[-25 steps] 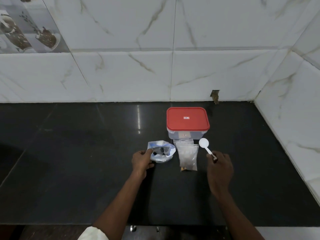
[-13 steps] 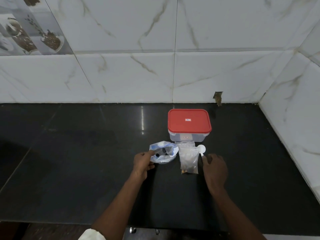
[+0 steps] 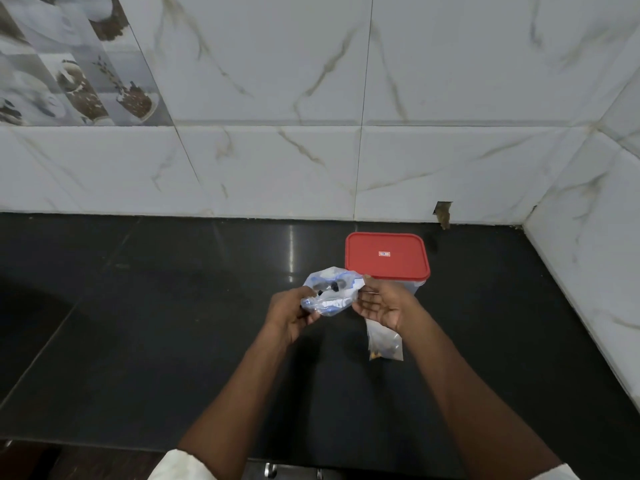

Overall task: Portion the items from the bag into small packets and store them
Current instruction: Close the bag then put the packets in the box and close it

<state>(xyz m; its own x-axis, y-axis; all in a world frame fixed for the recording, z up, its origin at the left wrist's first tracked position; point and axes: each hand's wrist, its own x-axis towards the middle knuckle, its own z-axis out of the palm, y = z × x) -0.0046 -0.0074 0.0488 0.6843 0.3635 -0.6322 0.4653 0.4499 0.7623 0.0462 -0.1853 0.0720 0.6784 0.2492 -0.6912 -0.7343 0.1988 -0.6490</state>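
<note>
The crumpled clear blue-printed plastic bag (image 3: 330, 292) is now lifted off the black table (image 3: 138, 323); left hand (image 3: 291, 315) pinches it, right hand (image 3: 382, 303), spoon gone, holds its edge, palm up.

left hand (image 3: 289, 317): curling shut, pinching, centre frame
right hand (image 3: 382, 303): opening palm-up, fingertips pinching, right of centre

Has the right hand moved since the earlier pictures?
Yes. The right hand went left, from beside the packet to the bag, in front of the red-lidded box.
</note>
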